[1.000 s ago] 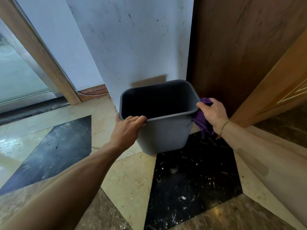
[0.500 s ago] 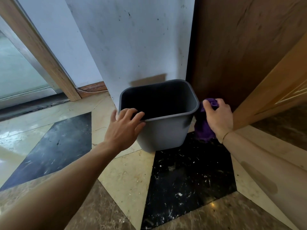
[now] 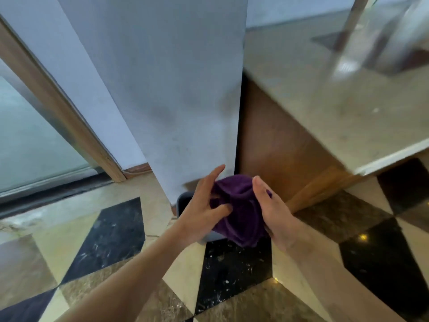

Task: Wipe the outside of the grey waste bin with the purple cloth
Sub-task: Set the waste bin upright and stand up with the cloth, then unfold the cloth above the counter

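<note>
Head view looks down at both of my hands bunching the purple cloth (image 3: 239, 214) between them, in front of the foot of the pale wall (image 3: 167, 89). My left hand (image 3: 204, 205) has its fingers curled into the left side of the cloth, index finger stretched up past the top of it. My right hand (image 3: 269, 210) presses its palm and fingers along the cloth's right side, thumb up at the top edge. So both hands are closed on the cloth, which hangs in loose folds between them.

I see only slivers of the grey waste bin (image 3: 183, 201): a dark grey edge left of my left hand and a lighter strip under the cloth's lower edge. It stands on the patterned stone floor (image 3: 104, 240), against the base of the wall, right where a black tile (image 3: 232, 270) begins. The cloth covers most of the bin; I cannot tell whether the two touch.

Brown wooden panelling (image 3: 274, 145) rises right of the wall, blurred. A wooden door frame (image 3: 60, 108) slants at the left.
</note>
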The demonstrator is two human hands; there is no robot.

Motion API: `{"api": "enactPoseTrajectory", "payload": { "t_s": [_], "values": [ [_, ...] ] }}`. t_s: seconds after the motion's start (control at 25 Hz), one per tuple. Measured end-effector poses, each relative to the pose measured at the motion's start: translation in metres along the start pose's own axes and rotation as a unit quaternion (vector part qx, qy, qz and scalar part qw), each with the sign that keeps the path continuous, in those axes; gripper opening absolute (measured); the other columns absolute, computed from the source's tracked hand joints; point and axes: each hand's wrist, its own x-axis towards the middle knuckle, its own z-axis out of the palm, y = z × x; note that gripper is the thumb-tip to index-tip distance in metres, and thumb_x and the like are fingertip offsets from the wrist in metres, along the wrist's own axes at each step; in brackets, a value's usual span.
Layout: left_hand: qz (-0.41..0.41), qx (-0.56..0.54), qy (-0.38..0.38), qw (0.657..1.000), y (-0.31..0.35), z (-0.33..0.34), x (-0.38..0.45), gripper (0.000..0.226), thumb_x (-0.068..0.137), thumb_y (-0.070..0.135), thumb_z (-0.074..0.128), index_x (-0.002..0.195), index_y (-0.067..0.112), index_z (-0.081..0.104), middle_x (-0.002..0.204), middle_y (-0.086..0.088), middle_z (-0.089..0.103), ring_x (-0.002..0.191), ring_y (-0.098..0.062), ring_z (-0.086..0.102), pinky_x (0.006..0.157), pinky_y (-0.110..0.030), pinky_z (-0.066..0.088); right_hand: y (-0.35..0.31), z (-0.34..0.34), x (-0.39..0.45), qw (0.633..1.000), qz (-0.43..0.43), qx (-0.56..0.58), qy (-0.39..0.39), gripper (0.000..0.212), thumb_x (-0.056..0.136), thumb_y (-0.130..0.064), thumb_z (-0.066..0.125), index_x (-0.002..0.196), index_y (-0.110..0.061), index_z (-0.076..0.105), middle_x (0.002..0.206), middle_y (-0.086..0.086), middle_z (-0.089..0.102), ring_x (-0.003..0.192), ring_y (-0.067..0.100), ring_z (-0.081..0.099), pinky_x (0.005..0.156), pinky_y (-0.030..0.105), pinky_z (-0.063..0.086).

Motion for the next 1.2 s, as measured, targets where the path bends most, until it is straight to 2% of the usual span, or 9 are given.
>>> {"api": "enactPoseTrajectory", "payload": {
  "t_s": [0.12,0.2,0.32,0.52,0.72,0.88,0.96,1.12,1.2],
  "values": [
    [-0.039,0.032,0.037,0.998,0.119,-0.017,-0.012,0.033,0.088,0.014,0.064,0.115,0.033,0.063,0.104,-0.003,0.071,0.09,-0.02,0.07,0.075,-0.03,0.058,-0.115,0.012,-0.047,0.997,0.006,-0.06,-0.038,0.029,0.089,-0.058,0.054,0.108,-0.039,0.067,0.106,-0.003,0.073,0.102,0.017,0.071,0.096,0.04,0.054],
    [-0.023,0.115,0.076,0.99,0.182,-0.022,-0.02,0.016,0.091,0.017,0.059,0.099,0.029,0.068,0.089,0.0,0.074,0.083,-0.021,0.071,0.077,-0.036,0.058,-0.173,0.017,-0.073,0.991,-0.008,-0.12,-0.063,0.034,0.081,-0.049,0.073,0.112,-0.039,0.062,0.106,-0.005,0.072,0.1,0.016,0.071,0.093,0.041,0.057],
    [0.008,0.19,0.086,0.978,0.271,-0.034,-0.035,0.018,0.09,0.023,0.054,0.086,0.037,0.065,0.074,0.02,0.07,0.07,-0.002,0.065,0.069,-0.029,0.054,-0.247,0.025,-0.109,0.975,-0.039,-0.206,-0.071,0.049,0.077,-0.028,0.082,0.119,-0.04,0.058,0.11,-0.009,0.069,0.103,0.01,0.068,0.092,0.037,0.057],
    [0.14,0.243,0.027,0.959,0.358,-0.054,-0.058,0.011,0.091,0.03,0.057,0.096,0.031,0.067,0.076,0.016,0.07,0.065,0.001,0.062,0.062,-0.016,0.048,-0.315,0.042,-0.132,0.905,-0.246,-0.325,0.126,0.044,0.082,-0.019,0.073,0.106,-0.051,0.055,0.106,-0.02,0.064,0.101,-0.004,0.06,0.088,0.018,0.05],
    [0.126,0.103,-0.057,0.985,0.391,-0.06,-0.065,0.042,0.081,0.067,0.046,0.096,0.032,0.063,0.08,0.014,0.066,0.071,-0.009,0.061,0.058,-0.017,0.046,-0.346,0.067,-0.145,0.815,-0.405,-0.37,0.186,0.055,0.078,-0.025,0.081,0.119,-0.044,0.048,0.123,-0.01,0.056,0.107,0.0,0.056,0.089,0.008,0.045],
    [0.093,0.102,-0.037,0.99,0.4,-0.04,-0.038,0.063,0.065,0.082,0.052,0.105,0.033,0.051,0.099,0.008,0.065,0.087,-0.011,0.067,0.073,-0.024,0.058,-0.352,0.081,-0.151,0.747,-0.382,-0.491,0.233,0.064,0.077,-0.028,0.083,0.13,-0.028,0.047,0.132,-0.001,0.052,0.108,0.011,0.057,0.09,0.018,0.052],
    [0.1,0.098,-0.041,0.989,0.4,-0.025,-0.028,0.062,0.068,0.07,0.063,0.115,0.034,0.047,0.103,0.013,0.064,0.086,-0.006,0.068,0.072,-0.02,0.058,-0.354,0.077,-0.157,0.783,-0.343,-0.456,0.246,0.069,0.076,-0.02,0.084,0.133,-0.029,0.047,0.135,-0.002,0.05,0.114,0.012,0.056,0.094,0.022,0.053],
    [0.119,0.078,-0.017,0.99,0.395,-0.006,-0.001,0.035,0.084,0.034,0.07,0.116,0.032,0.056,0.098,0.015,0.069,0.083,0.001,0.067,0.068,-0.014,0.055,-0.366,0.035,-0.173,0.943,-0.212,-0.21,0.149,0.091,0.065,-0.019,0.091,0.136,-0.047,0.043,0.137,-0.011,0.046,0.113,0.017,0.06,0.085,0.031,0.059],
    [0.107,0.05,-0.016,0.993,0.395,0.005,0.014,0.026,0.087,0.022,0.069,0.111,0.028,0.062,0.091,0.011,0.072,0.081,-0.004,0.069,0.065,-0.014,0.053,-0.369,0.007,-0.177,0.968,-0.167,-0.138,0.126,0.093,0.063,-0.024,0.092,0.138,-0.047,0.042,0.137,-0.007,0.05,0.112,0.022,0.064,0.087,0.039,0.059]
  ]
}}
